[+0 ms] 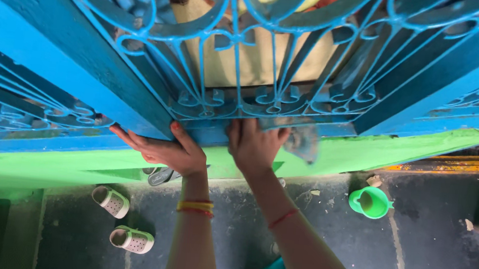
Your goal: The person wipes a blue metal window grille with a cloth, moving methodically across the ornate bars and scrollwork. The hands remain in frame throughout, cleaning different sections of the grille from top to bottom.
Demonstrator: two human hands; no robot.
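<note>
At frame centre, our right hand (255,146) presses a crumpled grey cloth (302,140) with closed fingers against the blue wrought-iron grille's (266,105) bottom rail; our left hand (163,147), fingers spread, braces flat alongside for steadiness.

Bright even daylight, soft shadows, wide-angle bending at edges, slight blur

Bare forearms. Left wrist: yellow and red bangles (195,207). Right wrist: thin red thread band (283,218). Fingernails painted orange-red (175,126).
</note>
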